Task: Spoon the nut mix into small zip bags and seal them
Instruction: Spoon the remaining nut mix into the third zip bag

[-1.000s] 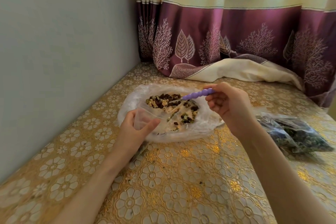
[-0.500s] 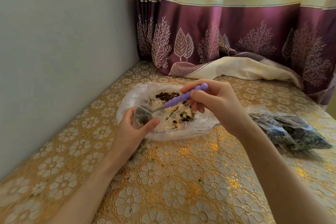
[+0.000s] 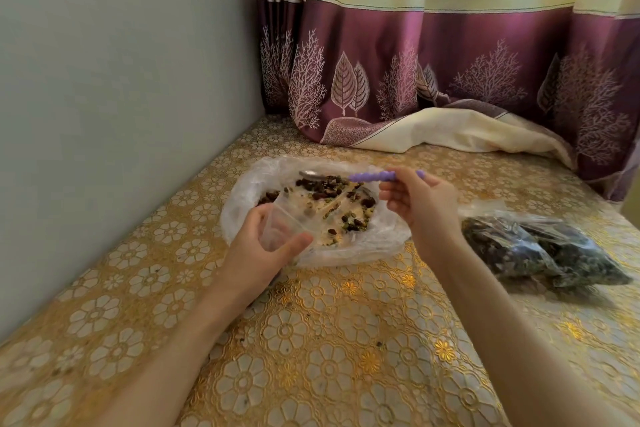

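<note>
The right hand (image 3: pixel 420 201) pinches the purple handle of the spoon (image 3: pixel 349 176) and has swung its bowl back from the small zip bag (image 3: pixel 282 224) to the far side of the nut mix (image 3: pixel 332 199). That mix lies on a clear plastic sheet (image 3: pixel 242 191) near the table's (image 3: pixel 311 340) left edge, by the wall. The left hand (image 3: pixel 263 250) still grips the bag, mouth held open over the sheet. One spoonful seems delivered; another scoop is likely next. Filled bags (image 3: pixel 540 250) lie toward the right edge.

L hand (image 3: pixel 258 246) thumb-and-fingers grip on small zip bag (image 3: pixel 284 222); R hand (image 3: pixel 424 206) fingertip grip on spoon (image 3: pixel 367 176) handle, both forearms extended.
</note>
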Available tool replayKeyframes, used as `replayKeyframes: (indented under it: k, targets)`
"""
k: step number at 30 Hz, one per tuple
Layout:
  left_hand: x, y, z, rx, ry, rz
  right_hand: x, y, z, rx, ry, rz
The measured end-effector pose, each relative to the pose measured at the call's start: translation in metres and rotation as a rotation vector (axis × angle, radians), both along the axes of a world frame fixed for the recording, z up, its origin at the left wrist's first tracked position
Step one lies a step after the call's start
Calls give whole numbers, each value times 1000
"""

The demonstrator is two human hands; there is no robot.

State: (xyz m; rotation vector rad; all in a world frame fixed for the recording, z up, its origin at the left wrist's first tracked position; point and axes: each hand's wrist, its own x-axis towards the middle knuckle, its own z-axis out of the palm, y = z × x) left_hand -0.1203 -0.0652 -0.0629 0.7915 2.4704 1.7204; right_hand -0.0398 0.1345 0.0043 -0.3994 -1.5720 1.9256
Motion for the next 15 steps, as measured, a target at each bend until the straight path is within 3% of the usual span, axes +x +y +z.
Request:
replayKeyframes:
  k: [6, 15]
  targets:
    - [1, 1, 1, 41, -34, -42, -12, 7, -27, -33, -142, -63]
    - [0, 3, -2, -67, -5, -32, -30, 16, -34, -29, -142, -199]
